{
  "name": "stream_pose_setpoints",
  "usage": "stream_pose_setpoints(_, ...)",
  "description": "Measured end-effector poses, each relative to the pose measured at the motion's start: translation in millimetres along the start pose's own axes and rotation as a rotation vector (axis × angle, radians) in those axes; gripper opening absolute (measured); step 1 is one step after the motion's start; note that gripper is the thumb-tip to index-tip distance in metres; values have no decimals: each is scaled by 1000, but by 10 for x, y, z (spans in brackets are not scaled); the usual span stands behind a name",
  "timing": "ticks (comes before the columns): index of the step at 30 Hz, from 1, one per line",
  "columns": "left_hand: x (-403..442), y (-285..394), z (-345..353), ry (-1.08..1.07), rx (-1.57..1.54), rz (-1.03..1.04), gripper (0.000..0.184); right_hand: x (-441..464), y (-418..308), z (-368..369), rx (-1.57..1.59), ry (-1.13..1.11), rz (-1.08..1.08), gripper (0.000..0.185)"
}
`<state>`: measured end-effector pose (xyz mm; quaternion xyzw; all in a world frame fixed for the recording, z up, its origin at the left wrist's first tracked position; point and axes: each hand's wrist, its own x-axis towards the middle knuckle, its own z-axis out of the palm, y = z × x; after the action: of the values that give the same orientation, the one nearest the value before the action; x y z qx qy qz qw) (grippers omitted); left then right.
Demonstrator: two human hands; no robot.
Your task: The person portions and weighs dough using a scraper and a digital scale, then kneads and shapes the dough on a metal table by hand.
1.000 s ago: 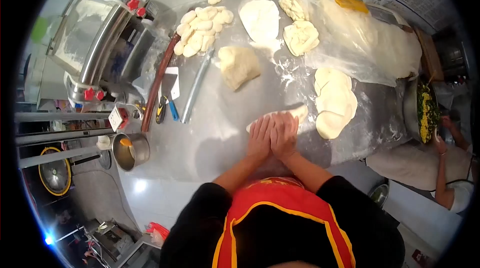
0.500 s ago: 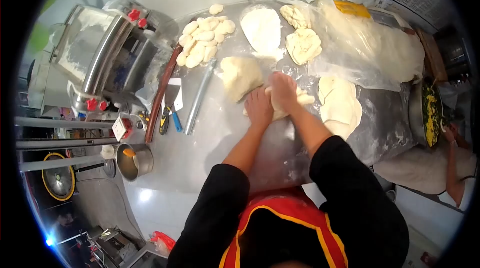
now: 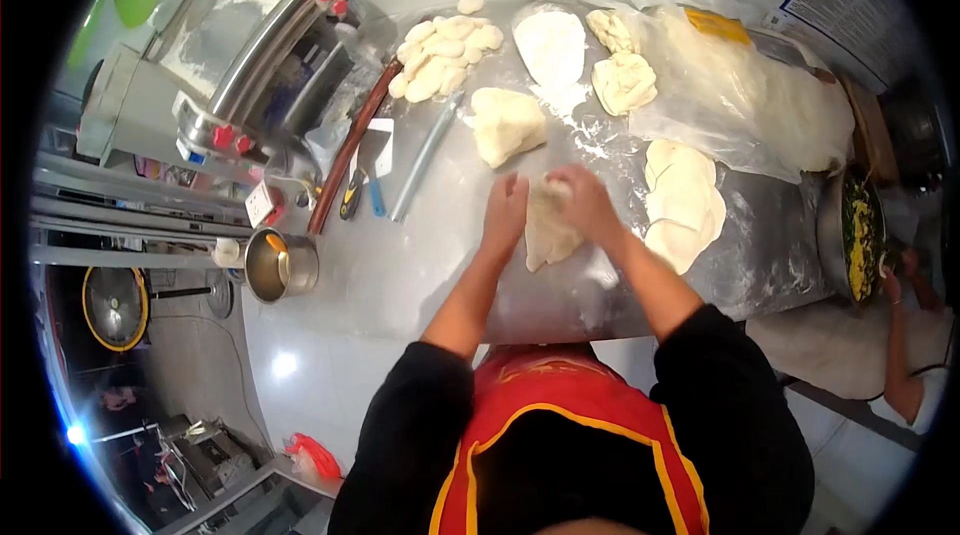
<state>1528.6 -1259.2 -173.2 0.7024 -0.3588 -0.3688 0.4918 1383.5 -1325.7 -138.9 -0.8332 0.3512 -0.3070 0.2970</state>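
Observation:
A pale piece of dough lies on the metal table between my hands, its narrower end toward me. My left hand is at its left edge with the fingers curled in. On the upper right part of the same dough, my right hand has bent fingers closed on it. Just beyond them sits a larger lump of dough. Flattened, overlapping dough pieces lie to the right of my right hand. What my left fingertips pinch is partly hidden.
A grey rod, a dark red rod, small dough pieces and a flour scoop are on the table. A metal pot stands at the left edge. At right, a co-worker's arm is near a pan of filling.
The dough between my hands has turned from lying crosswise to pointing toward me. My hands have come apart from pressing together and now sit on either side of it.

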Motion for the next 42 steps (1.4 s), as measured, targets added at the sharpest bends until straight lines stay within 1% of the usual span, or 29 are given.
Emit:
stream_pose_setpoints(1, 49, 158, -14, -45, -124, -7, 42, -137, -292, -112, -4, -63, -152, 18)
stream_pose_setpoints(2, 35, 340, -31, -90, -250, -14, 41, -326, -283, 8, 45, -104, -87, 20)
stream_pose_setpoints(3, -49, 382, -27, -155, -99, 82, 37, -535, -344, 36, 206, -115, -75, 26)
stream_pose_setpoints(4, -134, 423, -23, -206, 45, 186, 33, -708, -357, 76, 298, -91, 73, 27)
stream_pose_setpoints(5, -143, 165, 12, -187, 273, 471, 31, -821, -364, 105, 387, -63, 220, 28)
stream_pose_setpoints(6, -170, -83, 61, -161, 505, 751, 29, -840, -345, 118, 295, 34, 220, 28)
stream_pose_setpoints(7, -285, -130, 112, -11, 432, 700, 27, -839, -357, 115, 201, 130, 229, 28)
stream_pose_setpoints(10, -319, -337, 173, 66, 512, 687, 24, -587, -129, 579, -86, 310, 63, 26)
stream_pose_setpoints(11, -215, -363, 191, 53, 542, 643, 24, -473, -23, 655, -143, 340, 29, 23)
stream_pose_setpoints(14, 171, -345, 264, 41, 656, 518, 22, -186, 235, 678, -265, 189, 187, 24)
stream_pose_setpoints(15, 298, -297, 309, 53, 708, 493, 21, -93, 431, 727, -300, 186, 206, 21)
stream_pose_setpoints(18, 587, -199, 494, 110, 812, 396, 19, 261, 550, 605, -443, 73, 321, 18)
stream_pose_setpoints(21, 794, -144, 578, 135, 887, 338, 20, 465, 719, 739, -468, 443, 198, 21)
stream_pose_setpoints(22, 780, -166, 595, 130, 911, 314, 20, 478, 720, 712, -451, 397, 198, 23)
stream_pose_setpoints(24, 768, -299, 580, 69, 881, 420, 21, 471, 699, 617, -416, 290, 199, 28)
stream_pose_setpoints(25, 774, -310, 543, 49, 863, 478, 21, 491, 699, 463, -115, 45, 414, 28)
stream_pose_setpoints(26, 712, -147, 378, -103, 828, 444, 21, 511, 697, 308, 118, -168, 677, 29)
stream_pose_setpoints(28, 394, 201, -2, -410, 744, 363, 21, 199, 216, -131, 490, -272, 842, 30)
stream_pose_setpoints(30, -256, 118, 147, -319, 854, 240, 19, -646, 101, 395, -253, 136, 173, 30)
stream_pose_setpoints(31, -402, -239, 232, -185, 746, 471, 18, -789, 10, 500, -269, 205, 123, 28)
stream_pose_setpoints(32, -418, -387, 273, -77, 676, 600, 16, -834, -13, 565, -282, 277, 77, 27)
stream_pose_setpoints(33, -434, -532, 312, 33, 615, 730, 15, -819, 12, 591, -290, 296, 76, 25)
stream_pose_setpoints(35, -338, -359, 276, 198, 580, 789, 13, -684, 93, 630, -300, 335, 79, 22)
stream_pose_setpoints(38, 40, -301, 374, -50, 776, 487, 13, -294, 238, 546, -458, 246, 95, 18)
stream_pose_setpoints(40, 357, -62, 383, -283, 948, 294, 15, -167, 652, 665, -509, 261, 109, 16)
stream_pose_setpoints(42, 549, -52, 459, -104, 894, 344, 21, 57, 700, 597, -618, 215, 126, 17)
